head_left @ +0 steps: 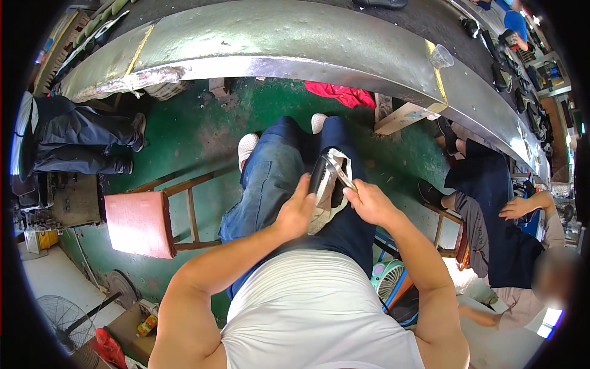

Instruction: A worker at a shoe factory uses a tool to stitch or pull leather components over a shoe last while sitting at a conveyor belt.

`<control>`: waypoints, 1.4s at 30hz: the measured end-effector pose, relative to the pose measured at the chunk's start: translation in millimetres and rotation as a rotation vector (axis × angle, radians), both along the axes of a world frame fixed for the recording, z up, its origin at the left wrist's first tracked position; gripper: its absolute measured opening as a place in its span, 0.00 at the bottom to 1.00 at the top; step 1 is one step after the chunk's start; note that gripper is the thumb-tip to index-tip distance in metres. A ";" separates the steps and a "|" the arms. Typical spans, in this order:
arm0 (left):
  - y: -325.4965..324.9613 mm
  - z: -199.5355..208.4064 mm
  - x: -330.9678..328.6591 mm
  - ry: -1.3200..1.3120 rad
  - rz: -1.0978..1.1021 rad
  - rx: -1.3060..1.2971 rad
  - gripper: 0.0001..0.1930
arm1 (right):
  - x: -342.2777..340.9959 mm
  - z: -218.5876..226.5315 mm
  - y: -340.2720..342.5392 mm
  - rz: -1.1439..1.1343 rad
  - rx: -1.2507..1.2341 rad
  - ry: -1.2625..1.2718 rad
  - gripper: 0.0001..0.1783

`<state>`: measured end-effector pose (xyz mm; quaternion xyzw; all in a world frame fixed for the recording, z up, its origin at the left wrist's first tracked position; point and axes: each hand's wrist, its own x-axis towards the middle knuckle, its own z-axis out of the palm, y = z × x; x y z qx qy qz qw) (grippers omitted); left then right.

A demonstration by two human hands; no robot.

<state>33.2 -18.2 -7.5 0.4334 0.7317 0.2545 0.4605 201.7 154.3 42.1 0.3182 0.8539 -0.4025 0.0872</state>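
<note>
A partly made shoe (326, 212), with a black outer side and pale lining edges, rests on my lap with its pale underside turned up. Against its left side lies my left hand (297, 210), the fingers curled round the black edge. My right hand (371, 202) grips a metal hand tool (342, 175), which looks like lasting pincers. The tool's curved head reaches over the far end of the shoe; whether its jaws pinch the material is too small to tell.
A long metal-edged bench (276, 52) runs across in front of me, with several shoes on its right part. To the left stands a pink-topped stool (140, 225). A co-worker (510, 209) sits at the right; a small green fan (388, 278) is by my right side.
</note>
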 end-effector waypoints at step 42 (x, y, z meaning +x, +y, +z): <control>-1.1 -5.8 -14.7 -0.416 -0.175 0.049 0.63 | 18.7 23.8 -69.8 0.072 0.140 0.009 0.19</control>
